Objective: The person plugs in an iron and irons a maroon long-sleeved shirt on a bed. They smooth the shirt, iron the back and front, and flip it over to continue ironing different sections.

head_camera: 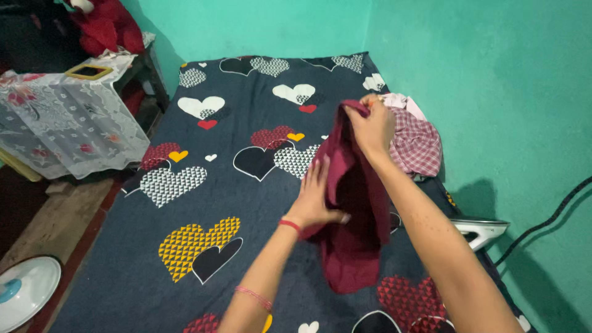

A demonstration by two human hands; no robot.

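Count first: 1 maroon garment (354, 234), 1 checked pink-and-white cloth (416, 147) with 1 pale pink piece (404, 102) bunched just behind it, 1 white iron (481, 229), 2 hands, both mine. My right hand (373, 126) is raised above the bed, arm stretched forward from the lower right, fingers pressed together and pinching the top edge of the maroon garment so it hangs down toward the sheet. My left hand (317, 197) comes in from the bottom centre, palm flat against the hanging cloth, fingers together and pointing up, thumb spread out to the right across the fabric; 1 red thread band sits at that wrist, 1 more further down the forearm. The garment's lower end touches or nearly touches the dark heart-print bedsheet (203, 203), I cannot tell which. The checked cloth lies near the right wall, partly hidden behind my right hand. The iron rests at the bed's right edge, half covered by my right forearm, with 1 black cord (549, 219) running along the green wall (493, 74). Left of the bed: 1 lace-covered table (68, 123), 1 red stuffed toy (105, 24) above it, 1 white round fan base (24, 290) on the floor.
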